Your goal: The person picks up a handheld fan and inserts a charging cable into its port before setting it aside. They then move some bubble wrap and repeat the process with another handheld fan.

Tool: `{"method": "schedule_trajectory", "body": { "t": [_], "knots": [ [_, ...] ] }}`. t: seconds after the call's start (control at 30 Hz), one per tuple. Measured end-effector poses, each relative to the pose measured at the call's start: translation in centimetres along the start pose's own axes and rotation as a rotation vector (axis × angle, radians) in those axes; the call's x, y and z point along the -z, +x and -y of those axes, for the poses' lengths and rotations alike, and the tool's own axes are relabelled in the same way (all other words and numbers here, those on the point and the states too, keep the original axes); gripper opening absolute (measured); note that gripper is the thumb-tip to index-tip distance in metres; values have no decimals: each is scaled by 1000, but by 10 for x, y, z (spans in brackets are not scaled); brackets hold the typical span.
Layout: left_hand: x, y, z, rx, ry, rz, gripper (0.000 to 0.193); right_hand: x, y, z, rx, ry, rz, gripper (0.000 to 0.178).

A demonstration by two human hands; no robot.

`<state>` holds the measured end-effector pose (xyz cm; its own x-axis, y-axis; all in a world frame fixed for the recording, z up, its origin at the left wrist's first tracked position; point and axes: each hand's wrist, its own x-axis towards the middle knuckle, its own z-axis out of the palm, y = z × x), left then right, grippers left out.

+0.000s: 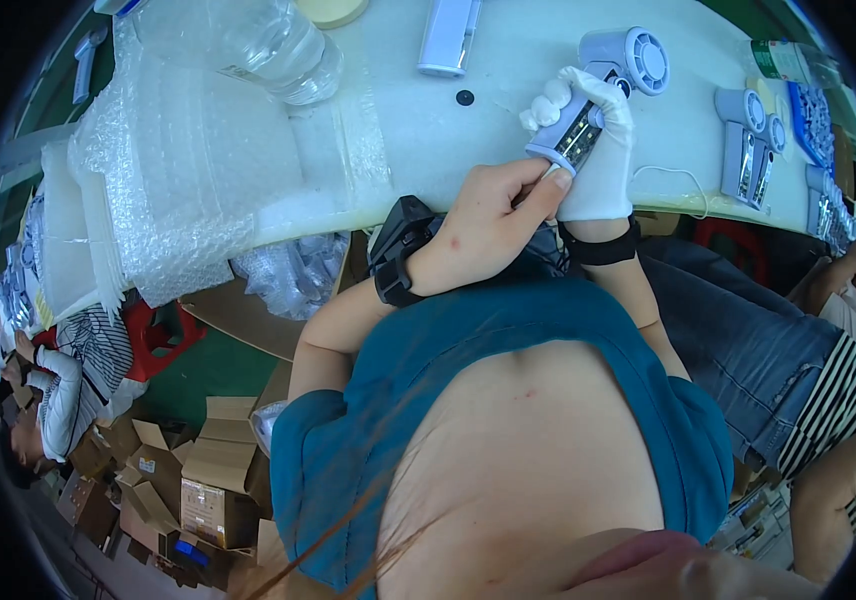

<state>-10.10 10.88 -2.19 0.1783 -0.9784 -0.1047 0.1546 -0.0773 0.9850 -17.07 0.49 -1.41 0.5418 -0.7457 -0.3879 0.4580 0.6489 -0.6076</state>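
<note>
A pale lilac handheld fan (566,135) with a clear-fronted handle is tilted over the table, its round head (646,60) pointing away to the upper right. My right hand (603,150), in a white glove, is closed around the handle. At the handle's lower end my bare left hand (493,215) pinches a small white piece that looks like a cable plug, mostly hidden by the fingers. A thin white cable (683,172) lies on the table to the right of the glove. A small black disc (465,98) lies left of the fan.
Another lilac handle-shaped piece (450,38) lies at the back. Bubble wrap (178,170) and a clear plastic bottle (293,55) occupy the left. More fans (745,150) and a blue tray (810,120) are at right. Co-workers sit on both sides; cardboard boxes (218,480) stand on the floor.
</note>
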Motion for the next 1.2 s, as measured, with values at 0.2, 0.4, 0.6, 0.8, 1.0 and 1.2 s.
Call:
{"method": "schedule_trajectory", "body": {
  "t": [0.2,0.4,0.6,0.8,1.0,1.2],
  "knots": [
    [0,0,1,-1,1,2,33,2,2,-1,-15,14,2,14],
    [0,1,1,-3,-1,-3,33,3,3,-2,-14,24,-9,14],
    [0,1,1,1,-3,-6,34,2,4,-2,-30,33,-9,15],
    [1,0,0,23,-79,10,35,4,5,-4,-73,48,9,15],
    [0,0,-2,42,-87,11,36,3,6,-3,-103,62,7,14],
    [0,0,-2,30,-101,10,36,5,7,-3,-131,80,23,14]
  ]
}}
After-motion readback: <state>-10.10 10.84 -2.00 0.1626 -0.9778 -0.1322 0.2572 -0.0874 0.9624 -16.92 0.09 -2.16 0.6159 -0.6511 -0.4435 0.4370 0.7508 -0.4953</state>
